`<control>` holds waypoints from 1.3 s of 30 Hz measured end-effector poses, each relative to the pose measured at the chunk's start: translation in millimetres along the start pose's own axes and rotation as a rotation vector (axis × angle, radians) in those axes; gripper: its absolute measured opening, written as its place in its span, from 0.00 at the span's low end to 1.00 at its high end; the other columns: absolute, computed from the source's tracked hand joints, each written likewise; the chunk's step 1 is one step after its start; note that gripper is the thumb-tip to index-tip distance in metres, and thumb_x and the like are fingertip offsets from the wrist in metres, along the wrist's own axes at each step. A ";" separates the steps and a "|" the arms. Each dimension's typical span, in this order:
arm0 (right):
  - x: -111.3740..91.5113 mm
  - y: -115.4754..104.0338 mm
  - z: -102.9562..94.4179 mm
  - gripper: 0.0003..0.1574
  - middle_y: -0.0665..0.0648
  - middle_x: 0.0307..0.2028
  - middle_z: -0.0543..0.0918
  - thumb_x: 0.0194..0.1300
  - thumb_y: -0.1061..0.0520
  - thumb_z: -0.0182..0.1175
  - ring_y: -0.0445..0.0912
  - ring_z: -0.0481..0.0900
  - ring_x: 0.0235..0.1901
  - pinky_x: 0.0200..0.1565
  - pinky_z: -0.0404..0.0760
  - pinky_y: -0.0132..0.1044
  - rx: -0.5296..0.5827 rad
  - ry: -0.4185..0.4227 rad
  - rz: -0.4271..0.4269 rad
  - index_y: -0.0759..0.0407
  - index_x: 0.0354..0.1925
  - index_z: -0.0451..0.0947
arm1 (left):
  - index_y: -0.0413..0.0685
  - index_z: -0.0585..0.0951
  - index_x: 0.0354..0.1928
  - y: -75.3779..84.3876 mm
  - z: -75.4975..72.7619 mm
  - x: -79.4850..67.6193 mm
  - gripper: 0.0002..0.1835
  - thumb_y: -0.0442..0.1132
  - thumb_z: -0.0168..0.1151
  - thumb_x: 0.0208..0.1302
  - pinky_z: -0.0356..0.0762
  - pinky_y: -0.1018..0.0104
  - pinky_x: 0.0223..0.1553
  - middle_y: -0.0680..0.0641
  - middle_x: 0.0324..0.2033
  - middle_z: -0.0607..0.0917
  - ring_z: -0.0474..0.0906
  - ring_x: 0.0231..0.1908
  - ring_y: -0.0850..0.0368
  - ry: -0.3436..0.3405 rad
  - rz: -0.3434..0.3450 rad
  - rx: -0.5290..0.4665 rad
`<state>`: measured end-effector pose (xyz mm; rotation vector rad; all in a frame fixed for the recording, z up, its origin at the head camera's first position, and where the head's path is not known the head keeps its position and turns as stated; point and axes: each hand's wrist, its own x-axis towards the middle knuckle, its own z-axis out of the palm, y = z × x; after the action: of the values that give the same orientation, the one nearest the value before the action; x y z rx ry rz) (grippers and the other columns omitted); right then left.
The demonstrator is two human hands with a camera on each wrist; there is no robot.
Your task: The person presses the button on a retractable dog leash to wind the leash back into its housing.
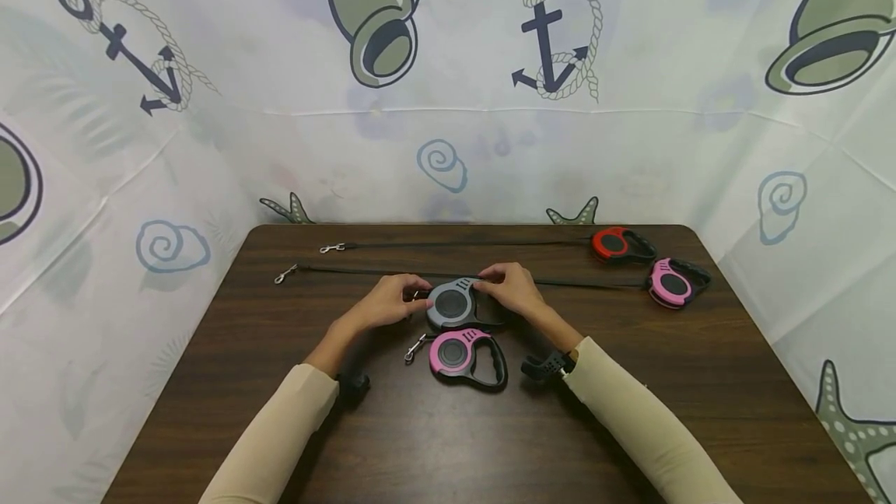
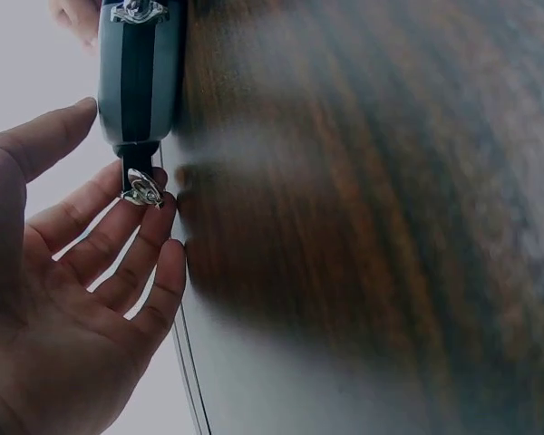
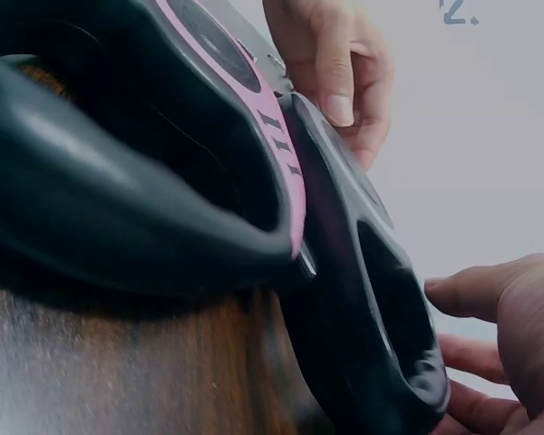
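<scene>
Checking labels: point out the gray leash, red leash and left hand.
Gray leash point(image 1: 450, 303), head view, on its center disc.
Red leash point(image 1: 613, 244), head view, on its center disc.
Left hand point(image 1: 388, 300), head view, on its back.

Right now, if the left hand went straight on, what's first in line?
The gray leash, at the fingers of the left hand; whether its clip or casing comes first is unclear.

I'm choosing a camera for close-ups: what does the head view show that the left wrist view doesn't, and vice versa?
Head only: the red casing, the far pink casing and the near pink casing. Left wrist only: the left palm and the black-banded edge of the gray casing. Both: that casing, the left hand and the table.
</scene>
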<state>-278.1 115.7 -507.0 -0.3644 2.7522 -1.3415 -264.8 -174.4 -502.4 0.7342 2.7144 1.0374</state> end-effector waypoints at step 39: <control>-42.3 78.5 -170.3 0.26 0.66 0.55 0.87 0.74 0.54 0.68 0.48 0.86 0.50 0.48 0.81 0.29 -0.059 -0.120 -0.113 0.66 0.64 0.81 | 0.39 0.82 0.62 -97.1 -82.7 -69.7 0.22 0.40 0.73 0.70 0.71 0.33 0.64 0.34 0.59 0.85 0.78 0.62 0.32 0.339 -0.080 0.088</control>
<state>-278.0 303.3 -465.0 -0.5923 2.7126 -1.2192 -266.9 -319.6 -507.0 0.4948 3.0629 1.1195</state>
